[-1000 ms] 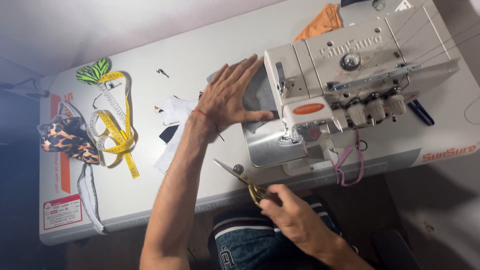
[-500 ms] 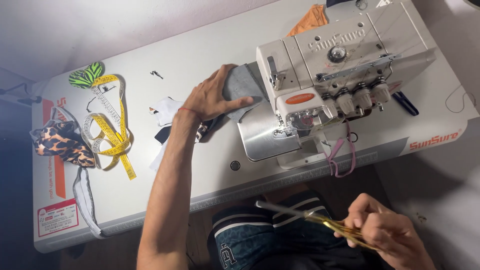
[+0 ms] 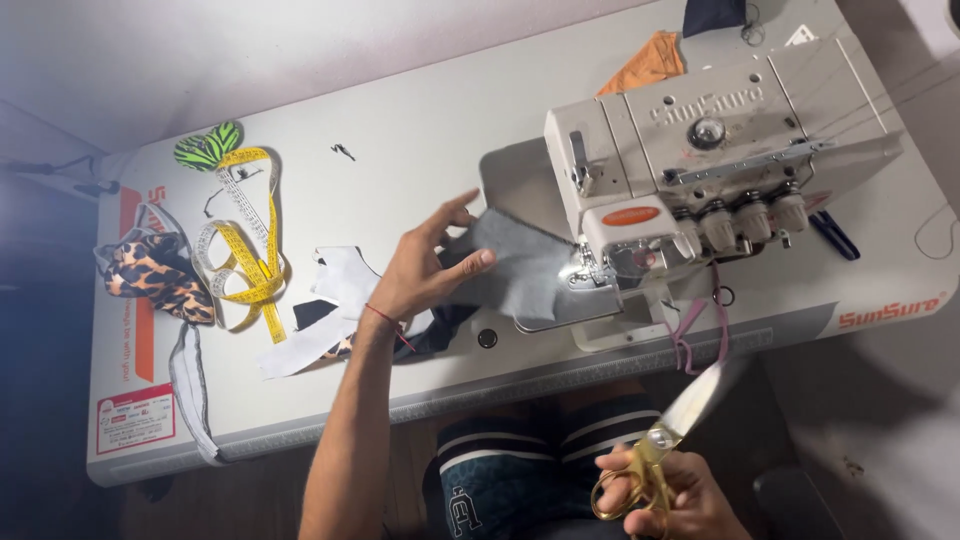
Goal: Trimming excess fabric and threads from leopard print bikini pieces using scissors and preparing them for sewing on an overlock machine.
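Two hands: left hand (image 3: 425,270) pinches grey fabric's (image 3: 520,265) edge beside sewing machine (image 3: 700,160); right hand (image 3: 675,500) grips gold scissors (image 3: 650,455) off-table.

Scissors (image 3: 672,428) blades blurred
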